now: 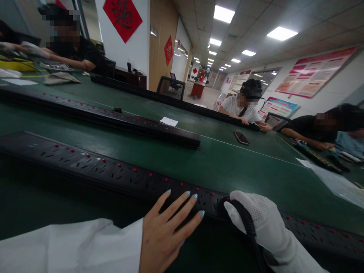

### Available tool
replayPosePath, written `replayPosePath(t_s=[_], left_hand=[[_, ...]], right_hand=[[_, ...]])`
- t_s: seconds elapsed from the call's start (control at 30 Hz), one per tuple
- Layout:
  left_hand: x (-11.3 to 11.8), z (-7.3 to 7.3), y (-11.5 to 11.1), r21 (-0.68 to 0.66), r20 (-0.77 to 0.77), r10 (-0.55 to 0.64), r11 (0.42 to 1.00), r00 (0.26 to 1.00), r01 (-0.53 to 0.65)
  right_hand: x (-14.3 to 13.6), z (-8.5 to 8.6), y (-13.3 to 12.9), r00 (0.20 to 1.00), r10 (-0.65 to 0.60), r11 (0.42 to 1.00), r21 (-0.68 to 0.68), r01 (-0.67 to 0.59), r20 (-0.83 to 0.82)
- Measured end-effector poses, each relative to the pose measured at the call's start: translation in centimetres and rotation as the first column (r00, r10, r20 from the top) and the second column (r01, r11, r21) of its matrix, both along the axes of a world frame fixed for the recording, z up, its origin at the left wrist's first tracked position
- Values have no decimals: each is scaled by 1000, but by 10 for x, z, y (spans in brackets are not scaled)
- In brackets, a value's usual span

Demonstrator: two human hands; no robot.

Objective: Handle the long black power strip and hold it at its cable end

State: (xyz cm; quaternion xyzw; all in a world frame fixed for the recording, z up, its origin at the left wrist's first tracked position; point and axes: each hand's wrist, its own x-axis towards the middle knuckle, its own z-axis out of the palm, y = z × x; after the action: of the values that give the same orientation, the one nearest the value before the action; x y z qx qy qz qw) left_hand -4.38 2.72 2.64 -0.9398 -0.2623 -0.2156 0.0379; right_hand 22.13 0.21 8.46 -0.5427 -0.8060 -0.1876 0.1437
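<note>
A long black power strip with a row of sockets and red dots lies across the green table in front of me. My left hand, bare, rests on its near edge with the fingers spread. In a white glove, my right hand grips a black power plug at one of the sockets toward the right. The plug's thick cord runs down below the hand. Whether the plug is fully seated cannot be seen, as the glove covers part of it.
Behind lies a second power strip, with a paper slip beyond it. A long black bar spans the far edge. A phone and a white sheet lie to the right. Several people sit around the table.
</note>
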Motion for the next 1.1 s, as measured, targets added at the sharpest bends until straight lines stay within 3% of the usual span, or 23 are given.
replayPosePath(t_s=[1.1], left_hand=[[-3,-3,3,-10,-48,-38,999,998,37]], right_hand=[[4,-5,1,1000,8,1000,29,-8,4]])
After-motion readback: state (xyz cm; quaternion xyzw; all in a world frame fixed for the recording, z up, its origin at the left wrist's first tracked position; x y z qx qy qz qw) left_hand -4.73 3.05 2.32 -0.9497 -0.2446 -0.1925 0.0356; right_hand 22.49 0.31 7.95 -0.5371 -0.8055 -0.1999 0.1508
